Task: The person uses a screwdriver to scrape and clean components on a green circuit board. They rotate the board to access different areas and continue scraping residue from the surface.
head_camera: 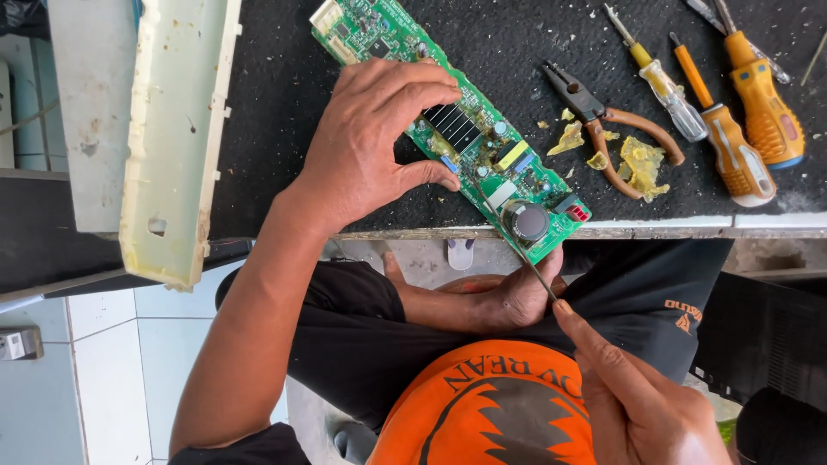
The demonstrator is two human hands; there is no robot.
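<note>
Right now the left hand (370, 146) lies on top of the green circuit board (482, 164). Its fingers curl over the far side and its thumb presses on the near side, so it holds the board still across its width. The board is long and thin. It lies slanted on the black worktop (276, 103), from far and left to near and right, and its near end sticks out past the worktop's edge. Another hand (517, 297) props that end from below; I cannot tell whose it is. The right hand (637, 396) is low and to the right, close to the orange shirt (482, 405). Its fingertips pinch the back end of a thin metal pick (517, 245). The pick runs almost the same way as the board, up and to the left. Its tip sits by the small blue part just beside the left thumb. So the spot being poked lies far and left from the right hand, and the left hand is much nearer to it. Pliers (603, 129), yellow crumbs (642, 164) and three screwdrivers (732, 155) lie apart on the right.
</note>
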